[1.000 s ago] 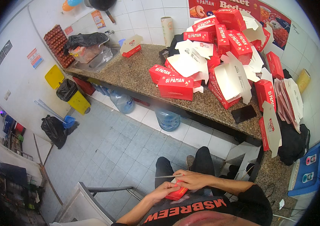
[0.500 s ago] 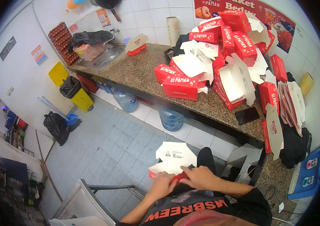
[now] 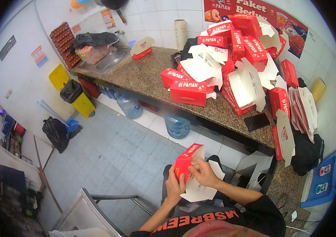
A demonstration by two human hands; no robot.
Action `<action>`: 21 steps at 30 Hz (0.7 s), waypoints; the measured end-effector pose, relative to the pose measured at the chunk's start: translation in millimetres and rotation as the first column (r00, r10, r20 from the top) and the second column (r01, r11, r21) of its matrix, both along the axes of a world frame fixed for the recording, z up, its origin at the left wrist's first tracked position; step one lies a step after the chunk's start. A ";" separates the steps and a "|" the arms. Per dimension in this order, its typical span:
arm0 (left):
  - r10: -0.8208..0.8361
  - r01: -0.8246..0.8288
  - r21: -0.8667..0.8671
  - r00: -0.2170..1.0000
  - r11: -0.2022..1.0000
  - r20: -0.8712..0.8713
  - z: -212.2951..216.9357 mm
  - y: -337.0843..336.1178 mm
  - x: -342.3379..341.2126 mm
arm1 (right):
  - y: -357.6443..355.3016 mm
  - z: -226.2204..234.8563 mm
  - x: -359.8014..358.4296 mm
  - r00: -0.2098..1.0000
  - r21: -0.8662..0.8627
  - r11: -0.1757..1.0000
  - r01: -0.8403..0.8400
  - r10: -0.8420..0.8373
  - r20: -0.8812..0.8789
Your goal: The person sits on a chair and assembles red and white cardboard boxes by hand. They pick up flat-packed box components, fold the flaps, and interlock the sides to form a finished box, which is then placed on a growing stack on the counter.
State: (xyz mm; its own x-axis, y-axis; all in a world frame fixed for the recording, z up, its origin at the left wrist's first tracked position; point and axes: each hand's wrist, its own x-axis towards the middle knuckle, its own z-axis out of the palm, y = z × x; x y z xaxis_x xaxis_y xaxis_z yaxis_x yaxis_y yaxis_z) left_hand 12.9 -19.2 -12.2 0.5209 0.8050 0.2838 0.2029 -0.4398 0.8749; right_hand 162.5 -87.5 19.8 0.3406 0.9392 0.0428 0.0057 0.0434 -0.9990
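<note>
A red and white cardboard food box (image 3: pixel 184 162) is held above my lap, its red side facing up and left. Its white lid flap (image 3: pixel 201 189) hangs open toward my body. My left hand (image 3: pixel 173 186) grips the box's lower left end, thumb on the red face. My right hand (image 3: pixel 204 173) is closed on the right edge, its fingers bent against the red side and the white inner panel. Part of the box lies hidden behind the fingers.
Many red boxes (image 3: pixel 188 93) are heaped on the granite counter (image 3: pixel 152 75). Near its edge lies a black phone (image 3: pixel 257 122), with flat folded cartons (image 3: pixel 303 108) farther right. Water jugs (image 3: pixel 177 126) stand below. A metal-framed surface (image 3: pixel 83 213) is at lower left.
Both hands have turned the box over: its white interior and raised lid faced up before, and now the red side shows and the lid hangs toward me. The right hand has moved up slightly.
</note>
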 end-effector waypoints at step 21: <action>-0.041 0.025 0.107 0.987 0.994 0.157 23.5 11.6 12.5 | -8.3 136.1 51.9 0.987 0.247 0.967 0.055 -0.015 -0.161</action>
